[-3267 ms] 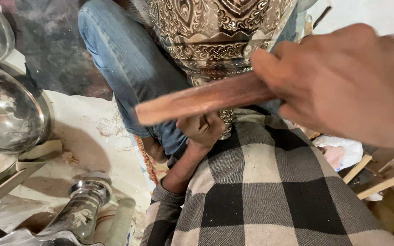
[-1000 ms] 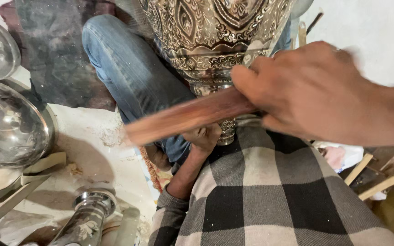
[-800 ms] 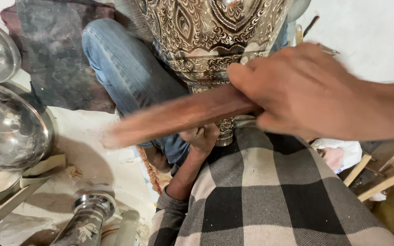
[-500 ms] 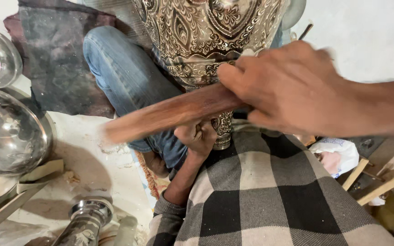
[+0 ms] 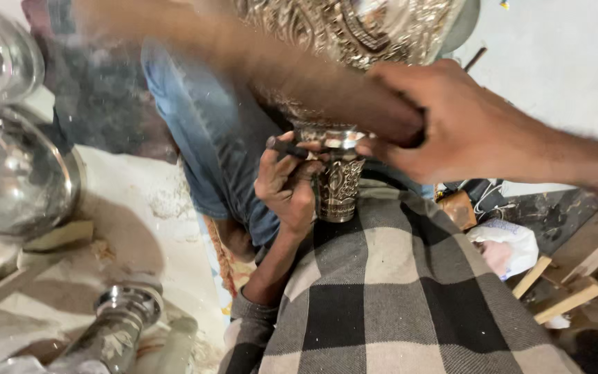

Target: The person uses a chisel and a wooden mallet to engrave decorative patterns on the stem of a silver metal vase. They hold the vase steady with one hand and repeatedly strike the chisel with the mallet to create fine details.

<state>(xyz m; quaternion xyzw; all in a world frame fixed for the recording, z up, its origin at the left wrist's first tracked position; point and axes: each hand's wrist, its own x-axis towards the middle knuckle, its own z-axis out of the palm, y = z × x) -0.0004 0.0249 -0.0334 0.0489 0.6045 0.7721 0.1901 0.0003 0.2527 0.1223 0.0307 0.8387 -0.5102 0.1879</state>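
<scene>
— What are we holding with our right hand (image 5: 465, 128)?

— We are gripping a wooden stick (image 5: 257, 62) tight. It is blurry, crossing in front of the big carved metal pot (image 5: 354, 31).

— And our left hand (image 5: 286, 181)?

— We are pinching a thin dark tool (image 5: 286, 147) against the pot's small carved foot (image 5: 339, 181), just above our checked cloth (image 5: 396, 298).

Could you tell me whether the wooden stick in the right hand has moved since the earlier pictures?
Yes. The wooden stick has swung upward, its free end now high across the engraved metal vase rather than below it.
</scene>
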